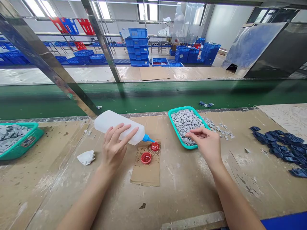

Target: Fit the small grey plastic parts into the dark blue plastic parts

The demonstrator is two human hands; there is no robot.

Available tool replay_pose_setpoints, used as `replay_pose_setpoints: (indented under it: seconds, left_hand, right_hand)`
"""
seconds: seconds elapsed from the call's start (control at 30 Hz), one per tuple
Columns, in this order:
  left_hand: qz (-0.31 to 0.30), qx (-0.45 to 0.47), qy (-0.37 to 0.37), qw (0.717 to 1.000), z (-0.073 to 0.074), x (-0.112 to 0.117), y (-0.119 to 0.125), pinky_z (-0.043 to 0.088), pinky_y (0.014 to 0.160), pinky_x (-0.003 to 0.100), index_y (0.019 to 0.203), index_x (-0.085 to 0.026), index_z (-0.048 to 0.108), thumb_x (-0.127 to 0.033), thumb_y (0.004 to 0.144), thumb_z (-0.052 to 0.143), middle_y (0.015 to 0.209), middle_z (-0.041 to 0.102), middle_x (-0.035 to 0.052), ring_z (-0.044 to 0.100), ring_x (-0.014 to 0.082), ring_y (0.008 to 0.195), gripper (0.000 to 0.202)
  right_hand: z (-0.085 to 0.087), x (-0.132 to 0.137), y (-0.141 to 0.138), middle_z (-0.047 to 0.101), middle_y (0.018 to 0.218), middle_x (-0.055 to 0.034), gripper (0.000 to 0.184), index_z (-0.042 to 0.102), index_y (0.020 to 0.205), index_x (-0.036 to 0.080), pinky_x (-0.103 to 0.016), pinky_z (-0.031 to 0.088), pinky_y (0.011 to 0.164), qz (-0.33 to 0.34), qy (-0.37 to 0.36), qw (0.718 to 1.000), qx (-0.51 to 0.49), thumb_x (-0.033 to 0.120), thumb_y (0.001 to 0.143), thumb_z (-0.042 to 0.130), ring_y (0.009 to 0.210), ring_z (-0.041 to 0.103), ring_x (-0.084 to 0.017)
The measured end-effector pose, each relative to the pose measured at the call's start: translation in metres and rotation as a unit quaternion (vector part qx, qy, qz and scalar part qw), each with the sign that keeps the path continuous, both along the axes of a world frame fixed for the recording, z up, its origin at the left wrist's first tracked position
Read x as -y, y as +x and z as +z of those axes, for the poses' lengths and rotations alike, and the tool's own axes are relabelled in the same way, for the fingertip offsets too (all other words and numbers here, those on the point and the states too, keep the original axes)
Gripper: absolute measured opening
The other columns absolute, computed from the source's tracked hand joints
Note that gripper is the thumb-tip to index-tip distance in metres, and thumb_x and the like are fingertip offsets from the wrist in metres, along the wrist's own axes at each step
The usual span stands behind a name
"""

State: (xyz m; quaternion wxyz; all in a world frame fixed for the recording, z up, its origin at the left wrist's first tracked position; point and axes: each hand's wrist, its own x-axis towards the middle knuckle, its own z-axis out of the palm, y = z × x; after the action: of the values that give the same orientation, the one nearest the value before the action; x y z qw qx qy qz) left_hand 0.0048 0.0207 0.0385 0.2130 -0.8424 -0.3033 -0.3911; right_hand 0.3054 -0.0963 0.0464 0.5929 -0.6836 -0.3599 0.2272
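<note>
Mid-frame, my left hand (115, 147) wraps spread fingers round the white plastic squeeze bottle (107, 121), tipped nozzle-down over a small red cap (154, 146). It seems light and squashy, best gripped mid-body. My right hand (207, 142) pinches small grey pieces (185, 121) in the teal plastic tray (174, 128).

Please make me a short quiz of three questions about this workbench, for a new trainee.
1. True or false: the left hand holds the white plastic squeeze bottle upright.
2. The bottle's blue nozzle points at which: A, a small red round cap; B, the crumpled white tissue?
3. What fills the teal plastic tray at the right hand?
Key: 1 false, it lies tilted; 2 A; 3 small grey parts.
</note>
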Motion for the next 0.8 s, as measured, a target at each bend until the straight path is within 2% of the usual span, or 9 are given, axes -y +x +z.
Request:
replay_pose_setpoints:
  seconds: [0.1,0.23,0.33,0.43,0.57,0.7,0.8]
  left_hand:
    - [0.0,0.012,-0.026,1.0,-0.002,-0.002,0.0,0.037,0.106,0.047,0.128,-0.036,0.057,0.013,0.073,0.043,0.12,0.064,0.0058,0.056,0.0238,0.119,0.075]
    - [0.003,0.041,-0.066,0.997,-0.003,-0.002,-0.002,0.037,0.106,0.049,0.126,-0.034,0.059,0.013,0.071,0.04,0.12,0.063,0.0064,0.054,0.0242,0.12,0.074]
    - [0.011,0.087,-0.123,0.989,0.002,0.002,-0.005,0.04,0.104,0.046,0.123,-0.032,0.061,0.012,0.07,0.039,0.119,0.062,0.0061,0.054,0.0234,0.118,0.072]
    - [0.035,0.157,-0.191,0.968,0.009,0.002,-0.014,0.044,0.101,0.043,0.122,-0.031,0.061,0.009,0.067,0.043,0.12,0.062,0.0044,0.055,0.0227,0.116,0.071]
    - [0.099,0.29,-0.215,0.927,0.016,-0.013,-0.046,0.047,0.098,0.042,0.125,-0.027,0.058,-0.004,0.068,0.059,0.123,0.062,0.0063,0.058,0.0244,0.115,0.061]
    - [0.138,0.432,-0.207,0.867,0.016,-0.036,-0.097,0.054,0.089,0.043,0.127,-0.017,0.054,-0.017,0.063,0.075,0.121,0.064,0.0131,0.063,0.0286,0.107,0.067]
    - [0.177,0.487,-0.177,0.837,0.014,-0.048,-0.128,0.055,0.087,0.045,0.118,-0.01,0.058,-0.023,0.057,0.083,0.117,0.066,0.0149,0.064,0.0312,0.104,0.067]
  right_hand:
    - [0.001,-0.001,-0.006,0.073,0.072,-0.0055,0.028,0.072,0.075,0.017,-0.034,0.058,0.065,0.015,0.024,0.999,-0.044,0.037,0.06,0.083,0.066,0.069,-0.021]
    - [-0.001,-0.002,-0.01,0.075,0.081,-0.0076,0.029,0.074,0.085,0.018,-0.036,0.06,0.068,0.039,0.024,0.996,-0.08,0.038,0.066,0.079,0.076,0.071,-0.024]
    - [-0.005,0.0,-0.01,0.075,0.086,-0.0092,0.031,0.074,0.087,0.018,-0.039,0.06,0.071,0.044,-0.001,0.997,-0.07,0.04,0.066,0.078,0.079,0.072,-0.027]
    - [-0.011,0.002,-0.008,0.074,0.083,-0.0093,0.032,0.074,0.086,0.018,-0.039,0.06,0.071,0.02,-0.02,0.999,-0.032,0.043,0.066,0.078,0.074,0.071,-0.026]
    - [-0.013,0.003,-0.01,0.072,0.079,-0.0073,0.033,0.073,0.087,0.02,-0.034,0.059,0.062,0.036,-0.005,0.999,-0.027,0.046,0.067,0.076,0.068,0.069,-0.023]
    - [-0.007,0.005,-0.025,0.072,0.081,-0.0068,0.029,0.073,0.084,0.02,-0.033,0.06,0.065,0.063,0.001,0.997,-0.037,0.044,0.068,0.076,0.07,0.068,-0.021]
    - [-0.004,0.006,-0.046,0.072,0.079,-0.0071,0.029,0.073,0.084,0.019,-0.034,0.059,0.066,0.11,-0.014,0.991,-0.074,0.043,0.07,0.075,0.07,0.068,-0.021]
